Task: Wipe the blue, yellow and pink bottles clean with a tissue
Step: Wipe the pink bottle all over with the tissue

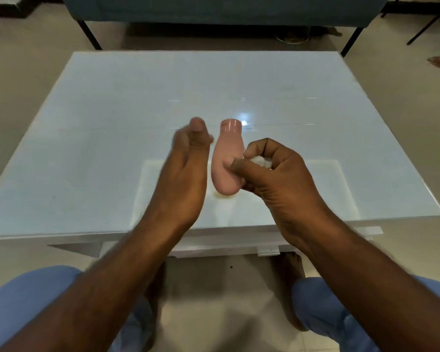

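Bottle [225, 161] (pink) held above table [112, 102]: R hand [277, 174] grips its lower body w/ wadded tissue [261, 160] in curled fingers. L hand [186, 171] beside it, fingers straight, blurred.

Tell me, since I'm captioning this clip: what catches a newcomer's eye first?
A pink bottle at the middle of the pale table, with the right hand pinching it while bunching a white tissue. The left hand is open and blurred just left of the bottle.

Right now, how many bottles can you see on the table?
1: the pink bottle stands mid-table, the right hand touching it. No blue or yellow bottle shows.
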### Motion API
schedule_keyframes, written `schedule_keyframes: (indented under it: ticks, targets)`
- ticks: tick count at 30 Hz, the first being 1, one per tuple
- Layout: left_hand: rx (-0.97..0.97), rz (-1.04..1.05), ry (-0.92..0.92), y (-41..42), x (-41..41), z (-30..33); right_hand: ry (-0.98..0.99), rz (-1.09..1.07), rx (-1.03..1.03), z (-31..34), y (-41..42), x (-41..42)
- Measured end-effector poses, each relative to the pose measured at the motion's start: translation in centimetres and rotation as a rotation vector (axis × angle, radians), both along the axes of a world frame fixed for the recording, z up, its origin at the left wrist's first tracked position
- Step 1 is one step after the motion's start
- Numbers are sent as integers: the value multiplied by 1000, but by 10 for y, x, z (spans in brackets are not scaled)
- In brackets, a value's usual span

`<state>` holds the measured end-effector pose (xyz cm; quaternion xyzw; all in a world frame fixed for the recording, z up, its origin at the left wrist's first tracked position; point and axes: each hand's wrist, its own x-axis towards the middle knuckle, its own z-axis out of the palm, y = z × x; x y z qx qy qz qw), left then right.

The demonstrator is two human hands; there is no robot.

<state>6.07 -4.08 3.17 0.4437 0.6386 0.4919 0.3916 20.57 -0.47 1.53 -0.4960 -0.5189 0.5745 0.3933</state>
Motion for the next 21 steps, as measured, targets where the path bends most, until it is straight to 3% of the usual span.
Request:
schedule_keyframes:
  ticks: [3, 6, 11, 16, 21]
  targets:
    - [-266, -102, -74, 3, 8, -6, -57, 29, 42, -1, -1, 3]
    - [-277, -29, -67, 4, 10, -17, -166, 93, 67, -3, -1, 7]
    - [-347, -1, -372, 9, 10, -8, -376, 40, 341, 0, 4, 15]
    - [-348, 38, -330, 10, 17, -11, -442, 24, 504, -8, 1, 12]
    - [-272, 104, -270, 14, 4, -12, -567, 182, 474, -12, -7, 9]
